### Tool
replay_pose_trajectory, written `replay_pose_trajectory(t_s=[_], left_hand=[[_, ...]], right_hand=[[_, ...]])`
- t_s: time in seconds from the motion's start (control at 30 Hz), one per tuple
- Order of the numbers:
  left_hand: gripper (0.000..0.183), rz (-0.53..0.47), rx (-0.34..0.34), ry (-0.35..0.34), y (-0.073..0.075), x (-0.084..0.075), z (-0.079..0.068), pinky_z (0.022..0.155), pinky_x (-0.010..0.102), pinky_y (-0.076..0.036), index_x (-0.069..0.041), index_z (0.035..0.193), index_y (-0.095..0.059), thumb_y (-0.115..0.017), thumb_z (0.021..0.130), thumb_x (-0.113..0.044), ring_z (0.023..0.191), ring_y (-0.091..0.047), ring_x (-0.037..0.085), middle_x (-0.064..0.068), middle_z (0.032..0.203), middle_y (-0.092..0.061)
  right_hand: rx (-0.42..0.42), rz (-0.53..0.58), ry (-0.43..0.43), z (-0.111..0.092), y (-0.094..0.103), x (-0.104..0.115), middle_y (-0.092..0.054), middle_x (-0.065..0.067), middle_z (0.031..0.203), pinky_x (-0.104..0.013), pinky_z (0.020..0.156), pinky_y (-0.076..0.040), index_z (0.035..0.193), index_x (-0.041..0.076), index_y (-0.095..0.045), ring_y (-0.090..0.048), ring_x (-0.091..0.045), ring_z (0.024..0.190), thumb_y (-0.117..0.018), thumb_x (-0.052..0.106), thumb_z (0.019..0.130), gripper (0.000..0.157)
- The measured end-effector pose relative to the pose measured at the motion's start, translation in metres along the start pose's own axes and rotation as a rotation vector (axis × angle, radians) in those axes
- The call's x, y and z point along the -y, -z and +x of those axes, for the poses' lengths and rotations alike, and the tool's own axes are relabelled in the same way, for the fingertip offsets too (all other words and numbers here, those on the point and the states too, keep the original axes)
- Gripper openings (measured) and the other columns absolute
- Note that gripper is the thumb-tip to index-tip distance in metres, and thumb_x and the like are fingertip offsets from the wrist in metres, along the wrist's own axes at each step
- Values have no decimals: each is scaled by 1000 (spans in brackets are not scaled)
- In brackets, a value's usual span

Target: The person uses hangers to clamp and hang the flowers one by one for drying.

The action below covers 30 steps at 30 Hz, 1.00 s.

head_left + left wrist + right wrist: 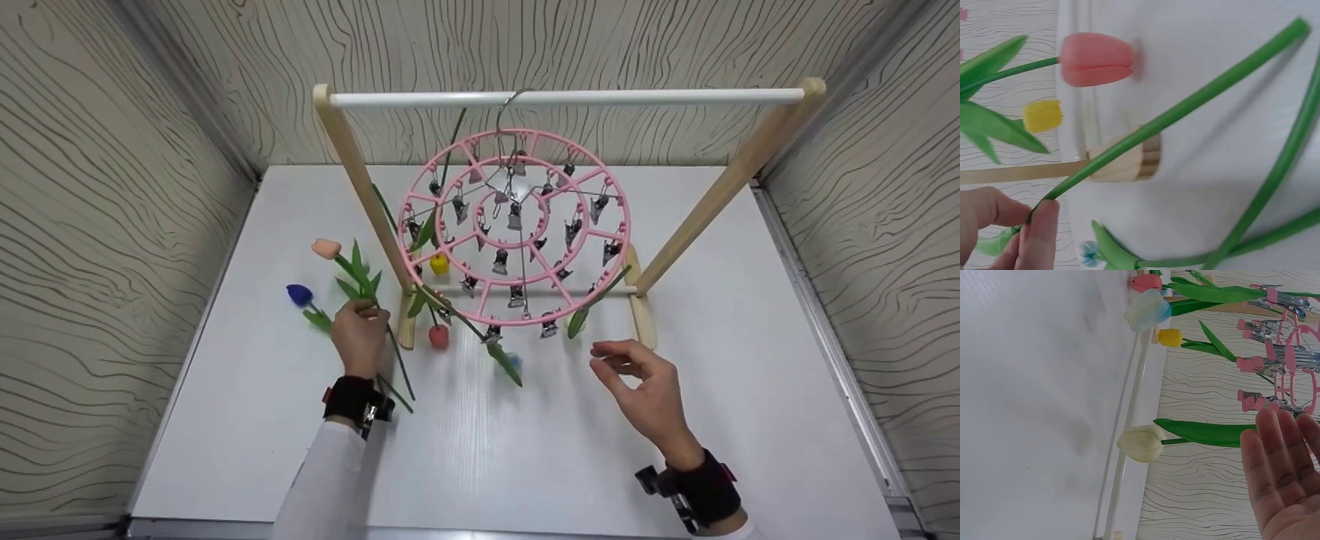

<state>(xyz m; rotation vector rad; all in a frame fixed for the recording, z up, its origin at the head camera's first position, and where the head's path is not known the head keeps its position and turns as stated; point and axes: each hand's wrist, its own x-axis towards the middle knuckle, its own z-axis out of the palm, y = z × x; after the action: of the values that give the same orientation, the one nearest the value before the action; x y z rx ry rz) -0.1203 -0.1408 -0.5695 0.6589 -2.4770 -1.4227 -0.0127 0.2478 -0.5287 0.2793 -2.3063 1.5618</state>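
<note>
My left hand (pixel 360 337) pinches the green stem (pixel 1168 121) of an artificial tulip with a peach bloom (pixel 326 249), at the left of the rack. A dark blue tulip (pixel 299 294) lies on the table beside that hand. My right hand (pixel 637 382) holds nothing; its fingers are slightly bent, near the front right of a round pink clip hanger (pixel 517 324). From the hanger's metal clips several tulips hang bloom-down: a red one (pixel 439 336), a yellow one (pixel 439 264), a pale blue one (pixel 1147 310) and a white one (pixel 1141 443).
The hanger hooks over the white bar (pixel 637 97) of a wooden-legged rack (pixel 705 202) standing on a white table (pixel 480 465). Wood-grain patterned panels (pixel 862 187) enclose the back and sides. A low crossbar (pixel 480 290) joins the rack's feet.
</note>
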Motion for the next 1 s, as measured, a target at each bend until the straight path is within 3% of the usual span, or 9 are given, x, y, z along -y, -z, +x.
replay_pose_trajectory(t_s=[0.13,0.27,0.4,0.6,1.0], left_hand=[[21,-89,-59,-6,7,-7,-6,61,16,-49,2,108,-78,-72,89,-6,68,-70,11,19,94,-81],[18,-213,-68,13,12,-13,-19,56,13,-54,3,108,-76,-71,92,-3,60,-65,-3,17,95,-78],[19,-293,-65,30,16,-23,-37,59,15,-59,4,111,-75,-72,93,-3,66,-68,-2,18,101,-77],[16,-406,-89,3,16,-35,-68,62,17,-61,5,108,-74,-73,93,1,68,-69,3,17,98,-75],[16,-625,-41,-74,12,-60,-128,70,26,-69,13,107,-68,-73,91,12,75,-72,7,11,94,-71]], right_hand=[[3,1,4,-1,-1,0,-81,-19,100,-11,78,-61,109,-1,-79,-75,3,89,-80,-11,89,22],[12,5,23,-2,-2,1,-81,-16,99,-11,79,-61,109,3,-80,-76,2,90,-79,-11,89,25],[24,1,45,-4,-4,5,-82,-7,101,-11,80,-61,110,7,-81,-76,2,90,-79,-11,89,28],[60,13,79,-9,-9,15,-81,2,102,-12,79,-62,111,10,-81,-76,0,90,-81,-12,87,32],[167,81,107,-16,-30,39,-80,-3,98,-16,79,-64,111,13,-81,-77,-4,89,-83,-8,88,32]])
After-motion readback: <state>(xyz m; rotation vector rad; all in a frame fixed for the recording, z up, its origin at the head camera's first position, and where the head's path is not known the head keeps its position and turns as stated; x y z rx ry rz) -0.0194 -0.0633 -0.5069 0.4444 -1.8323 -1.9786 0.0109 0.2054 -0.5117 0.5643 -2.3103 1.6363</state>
